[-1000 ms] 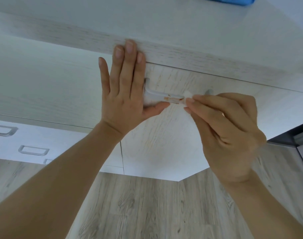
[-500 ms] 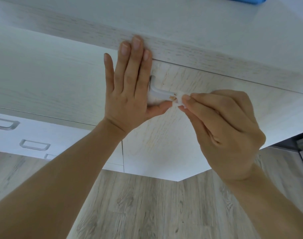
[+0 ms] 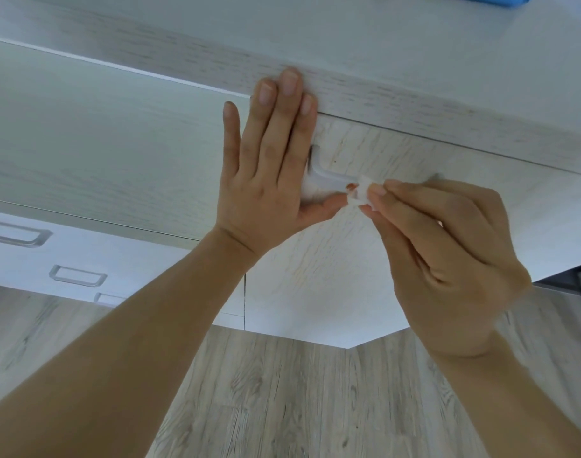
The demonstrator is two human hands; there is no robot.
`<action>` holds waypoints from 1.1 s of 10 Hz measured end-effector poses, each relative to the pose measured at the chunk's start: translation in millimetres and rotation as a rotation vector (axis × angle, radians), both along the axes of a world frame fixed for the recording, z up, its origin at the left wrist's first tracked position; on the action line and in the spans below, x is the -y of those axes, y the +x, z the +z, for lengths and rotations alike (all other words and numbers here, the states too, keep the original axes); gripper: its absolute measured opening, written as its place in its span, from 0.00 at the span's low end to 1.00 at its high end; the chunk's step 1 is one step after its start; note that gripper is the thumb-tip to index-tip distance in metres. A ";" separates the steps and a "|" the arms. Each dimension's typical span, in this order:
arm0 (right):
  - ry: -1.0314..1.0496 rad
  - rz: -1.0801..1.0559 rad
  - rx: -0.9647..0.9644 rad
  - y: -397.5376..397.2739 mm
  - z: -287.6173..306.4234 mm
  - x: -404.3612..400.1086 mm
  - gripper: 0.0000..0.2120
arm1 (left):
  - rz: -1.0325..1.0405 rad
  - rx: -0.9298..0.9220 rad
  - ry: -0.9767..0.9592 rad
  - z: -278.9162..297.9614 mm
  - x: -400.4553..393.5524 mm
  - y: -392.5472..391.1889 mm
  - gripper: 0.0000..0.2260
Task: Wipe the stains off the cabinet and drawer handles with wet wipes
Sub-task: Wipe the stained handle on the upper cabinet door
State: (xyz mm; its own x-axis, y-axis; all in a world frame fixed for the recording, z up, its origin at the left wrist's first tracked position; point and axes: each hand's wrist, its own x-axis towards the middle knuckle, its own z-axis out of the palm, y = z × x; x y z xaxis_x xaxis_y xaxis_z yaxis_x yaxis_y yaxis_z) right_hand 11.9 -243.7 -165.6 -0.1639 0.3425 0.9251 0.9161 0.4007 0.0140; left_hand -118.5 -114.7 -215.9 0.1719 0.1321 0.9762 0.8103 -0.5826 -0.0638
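Right hand (image 3: 448,259) pinches wet wipe (image 3: 360,193) against the handle (image 3: 329,175) at frame centre, over an orange stain. Left hand (image 3: 269,180) lies flat, fingers spread, on the drawer front (image 3: 398,166), fingertips touching the countertop edge (image 3: 414,104). Open floor (image 3: 282,391) below.

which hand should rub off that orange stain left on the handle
Right. The right hand already pinches the wet wipe against the handle beside the orange stain. The left hand lies flat on the cabinet front, holding nothing.
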 end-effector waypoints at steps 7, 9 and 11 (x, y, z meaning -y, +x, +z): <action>0.062 -0.016 -0.012 -6.3 -5.2 0.6 0.05 | 0.007 -0.011 -0.028 4.9 1.5 1.9 0.38; 0.036 -0.002 0.014 -6.9 -4.6 -4.4 0.04 | 0.008 -0.002 -0.020 5.7 2.6 2.5 0.38; 0.009 -0.029 -0.038 -13.6 -2.8 -5.5 0.04 | 0.007 0.000 -0.007 4.4 2.4 2.2 0.37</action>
